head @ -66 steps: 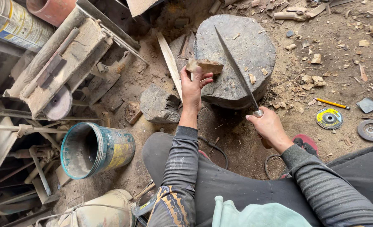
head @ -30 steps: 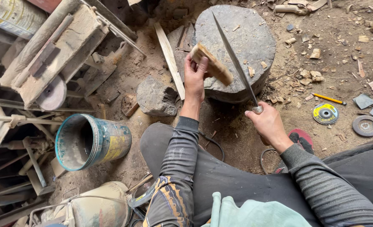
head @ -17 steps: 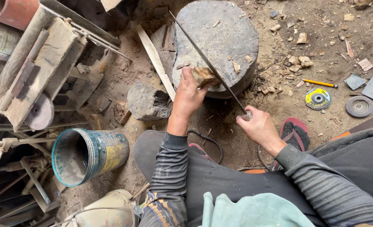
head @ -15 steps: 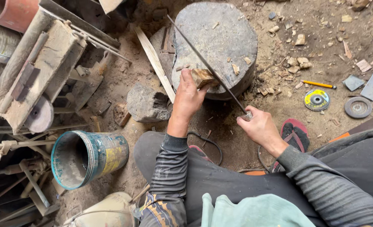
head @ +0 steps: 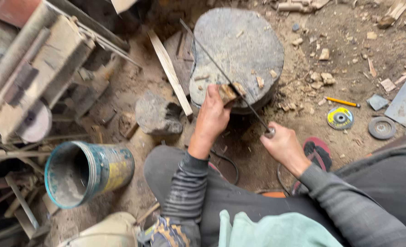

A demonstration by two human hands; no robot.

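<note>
Head view, left hand (head: 211, 120) gripping wood piece (head: 227, 93) on stump (head: 244, 45), right hand (head: 283, 145) clutching blade (head: 221, 73) across it.

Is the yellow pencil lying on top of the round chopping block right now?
No, the yellow pencil lies on the dirt to the right of the round chopping block, near a yellow grinding disc.

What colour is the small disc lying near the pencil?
Yellow disc with a dark centre, clearest in the head view.

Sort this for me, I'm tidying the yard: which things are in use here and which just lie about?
In use: left hand, wood piece, right hand, long blade, round block.

Lying about: paint bucket, pencil, yellow disc, grey disc, stone, wooden slat.
</note>
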